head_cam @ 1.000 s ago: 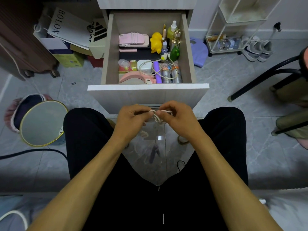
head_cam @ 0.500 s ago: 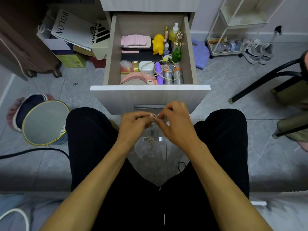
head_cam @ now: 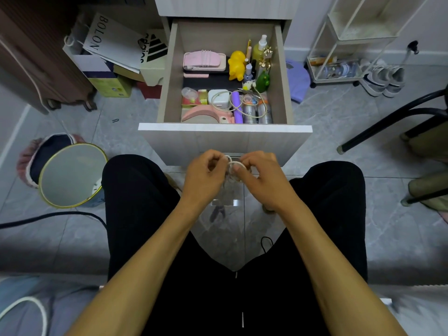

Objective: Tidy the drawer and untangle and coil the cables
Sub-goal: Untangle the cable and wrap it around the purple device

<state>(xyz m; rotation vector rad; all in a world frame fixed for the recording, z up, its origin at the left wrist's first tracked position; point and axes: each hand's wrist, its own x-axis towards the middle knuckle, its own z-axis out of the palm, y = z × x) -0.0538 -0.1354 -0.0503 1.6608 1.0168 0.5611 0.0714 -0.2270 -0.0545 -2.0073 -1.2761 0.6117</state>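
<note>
A small coil of white cable sits between my two hands, just below the drawer front. My left hand pinches its left side and my right hand pinches the right, fingers curled around the loops. The open drawer holds a white charger with a second white cable looped loosely over a purple tube and silver cans. A pink case, a yellow duck toy and several bottles stand at the back.
A gold-rimmed bin stands on the floor at left. Boxes and bags pile up at the back left. A white wire rack and shoes are at right, with black chair legs. A black cable crosses the floor.
Both hands have stayed together on the white cable, working it into small loops; the fingers shifted slightly and the coil now shows as a tighter ring between them.
</note>
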